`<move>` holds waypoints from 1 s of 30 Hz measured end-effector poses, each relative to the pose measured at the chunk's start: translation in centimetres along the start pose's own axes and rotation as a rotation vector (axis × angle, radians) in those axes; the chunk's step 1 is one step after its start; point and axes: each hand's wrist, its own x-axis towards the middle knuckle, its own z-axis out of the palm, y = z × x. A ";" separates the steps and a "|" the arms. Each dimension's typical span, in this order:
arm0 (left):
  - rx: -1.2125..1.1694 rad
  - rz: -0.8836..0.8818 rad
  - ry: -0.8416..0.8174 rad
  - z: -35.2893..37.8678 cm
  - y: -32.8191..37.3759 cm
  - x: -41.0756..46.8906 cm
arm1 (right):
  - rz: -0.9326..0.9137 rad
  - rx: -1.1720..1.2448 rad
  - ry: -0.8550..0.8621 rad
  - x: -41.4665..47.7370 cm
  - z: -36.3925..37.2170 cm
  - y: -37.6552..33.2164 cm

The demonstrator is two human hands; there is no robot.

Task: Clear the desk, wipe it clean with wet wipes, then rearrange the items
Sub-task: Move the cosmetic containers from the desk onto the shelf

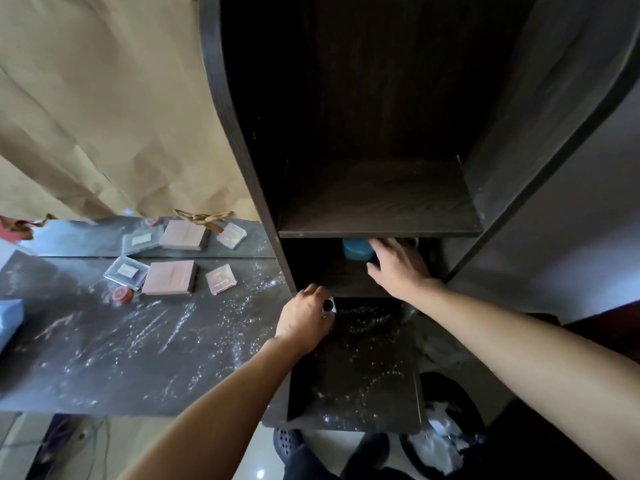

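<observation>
- Head view looked down on a dark, glossy desk top (138, 358) streaked with pale, glittering smears, joined at its three o'clock end to a tall dark wooden shelf unit (381, 199).
- The right hand (398, 265) reached into the low compartment under the shelf board, fingers spread against a round blue container (356, 249); whether it gripped the container or only touched it could not be told.
- The left hand (304, 318) was curled over a small shiny object (328, 304) at the foot of the shelf unit, fingers clenched around it; what the object was could not be told.
- Toward ten o'clock of the left hand lay a cluster on the desk: a flat pink rectangular box (169, 278), a clear plastic square case (126, 271) just beside it at nine o'clock, another small clear case with a pinkish insert (221, 278) at three o'clock, and a small red round item (122, 294) near the box's front corner.
- A mirror-like back panel (86, 237) at twelve o'clock repeated those items.
- A pale blue soft pack (10, 320) sat at the far nine o'clock edge.
- Crumpled brown paper (104, 98) hung behind the desk.
</observation>
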 end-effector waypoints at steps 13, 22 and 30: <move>0.023 0.074 0.013 4.1 3.6 7.5 | -0.098 -0.057 -0.047 -11.5 1.3 5.4; -0.040 0.073 0.096 3.6 2.5 6.0 | -0.114 -0.056 -0.092 -11.6 2.3 4.0; 0.000 -0.029 0.228 -1.5 -5.5 -3.2 | -0.327 0.107 -0.146 -7.4 4.5 -4.1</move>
